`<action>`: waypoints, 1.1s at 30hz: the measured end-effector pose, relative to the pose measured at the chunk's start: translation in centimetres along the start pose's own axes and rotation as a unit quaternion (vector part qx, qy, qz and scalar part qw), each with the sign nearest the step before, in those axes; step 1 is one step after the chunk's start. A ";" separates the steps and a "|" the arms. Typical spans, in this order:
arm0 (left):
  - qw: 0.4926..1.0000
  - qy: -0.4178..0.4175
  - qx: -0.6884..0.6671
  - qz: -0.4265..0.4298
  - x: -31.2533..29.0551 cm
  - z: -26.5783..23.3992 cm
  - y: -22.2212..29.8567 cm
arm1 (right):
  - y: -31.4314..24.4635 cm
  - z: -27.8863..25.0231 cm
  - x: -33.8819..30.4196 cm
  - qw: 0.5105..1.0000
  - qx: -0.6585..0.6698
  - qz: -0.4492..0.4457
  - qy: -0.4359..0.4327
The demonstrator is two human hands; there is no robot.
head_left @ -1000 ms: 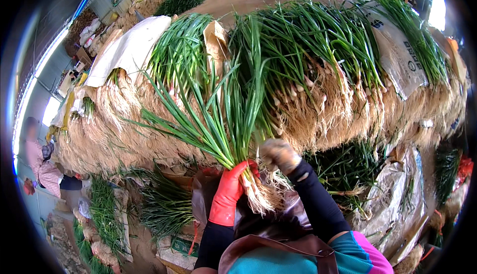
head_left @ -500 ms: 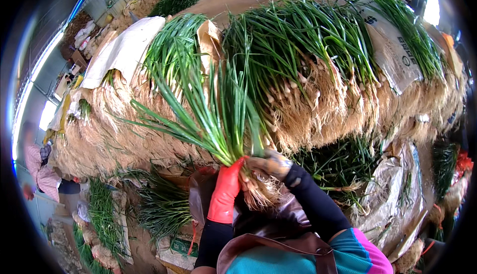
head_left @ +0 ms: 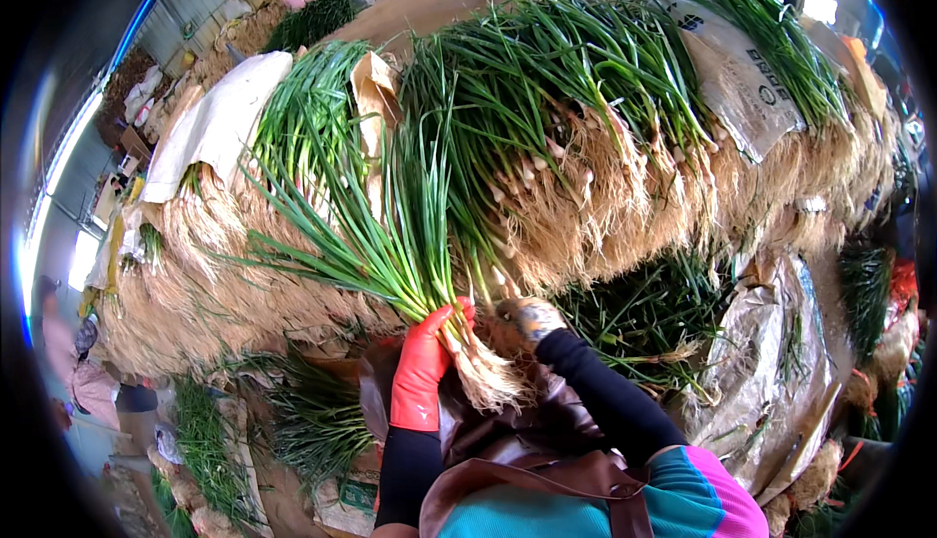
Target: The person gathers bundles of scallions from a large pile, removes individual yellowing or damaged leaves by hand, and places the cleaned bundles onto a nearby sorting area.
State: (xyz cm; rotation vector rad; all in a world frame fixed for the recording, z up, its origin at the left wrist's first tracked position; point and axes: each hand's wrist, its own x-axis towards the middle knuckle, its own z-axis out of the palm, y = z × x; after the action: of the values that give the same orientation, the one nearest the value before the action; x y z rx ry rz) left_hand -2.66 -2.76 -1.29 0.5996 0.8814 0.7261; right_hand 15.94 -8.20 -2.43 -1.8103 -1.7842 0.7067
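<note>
1. Our left hand, in a red glove, clasps a bunch of green stalks near its base; the leaves fan away from us and the pale roots point down toward our brown apron.
2. Our right hand, in a stained glove, is just beside the bunch, fingers curled; we cannot tell whether it grips anything.
3. Beyond both hands we see a long heap of similar plants, roots facing us, partly covered at left by a whitish sheet.

Left hand curled beside right hand, below centre.
Left forearm rises steeply; right forearm slants from lower right.
</note>
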 end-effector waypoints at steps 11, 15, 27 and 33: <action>0.998 -0.050 -0.039 -0.007 1.5 -0.1 0.0 | -0.2 4.3 11.0 0.890 0.421 0.155 0.078; 0.999 -0.030 -0.012 0.007 1.4 -0.7 0.2 | 0.0 5.3 12.1 0.872 0.465 0.101 0.115; 0.993 -0.071 -0.091 -0.025 1.2 -0.5 0.2 | 3.7 14.3 12.8 0.944 0.296 0.137 0.051; 0.987 -0.126 -0.088 -0.037 -0.7 0.7 1.3 | 3.3 13.4 12.1 0.914 0.353 0.173 0.101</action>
State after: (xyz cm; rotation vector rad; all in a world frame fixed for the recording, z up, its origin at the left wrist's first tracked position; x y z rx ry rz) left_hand -2.79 -2.55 0.33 0.4861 0.5947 0.6371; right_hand 9.47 3.71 -14.81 -1.6041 -0.8937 1.0813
